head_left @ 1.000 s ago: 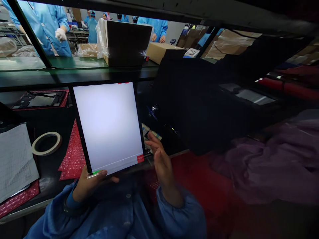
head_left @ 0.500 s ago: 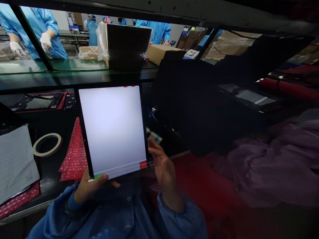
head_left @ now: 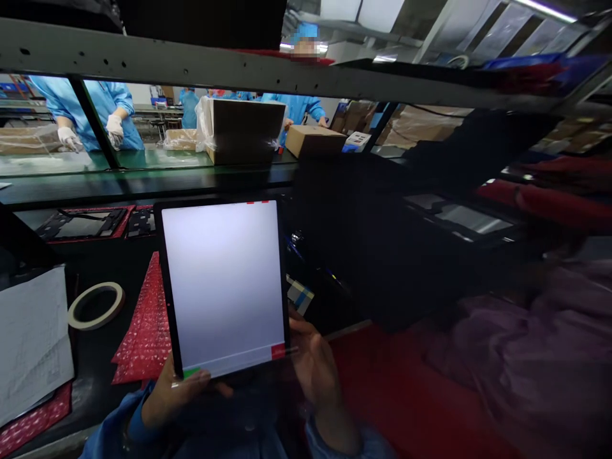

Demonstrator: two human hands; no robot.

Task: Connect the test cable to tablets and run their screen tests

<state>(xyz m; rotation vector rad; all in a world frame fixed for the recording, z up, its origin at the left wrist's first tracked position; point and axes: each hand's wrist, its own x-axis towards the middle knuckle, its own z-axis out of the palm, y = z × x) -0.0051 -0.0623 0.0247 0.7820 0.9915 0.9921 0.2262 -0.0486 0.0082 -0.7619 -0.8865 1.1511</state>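
Observation:
A tablet (head_left: 224, 287) with a black frame stands tilted up in front of me, its screen lit almost all white. Green and red blocks show at the screen's lower corners, and small red marks at its top edge. My left hand (head_left: 179, 389) grips the bottom left corner, thumb over the front and the other fingers mostly hidden behind. At the lower right edge, my right hand (head_left: 315, 363) holds the tablet's side with bent fingers, their tips partly hidden by it.
Red bubble wrap (head_left: 146, 331), a tape roll (head_left: 96, 306) and paper sheets (head_left: 36, 344) lie left. Opened device parts (head_left: 83, 223) sit behind. A metal shelf beam (head_left: 215, 73) crosses above. Boxes (head_left: 246, 131) stand beyond; a co-worker's gloved hands (head_left: 115, 131) are far left. Purple cloth (head_left: 530, 350) is at right.
My view has tilted upward, so the bench, tablet and hands appear lower and more of the shelf and ceiling shows. Both hands stay on the tablet.

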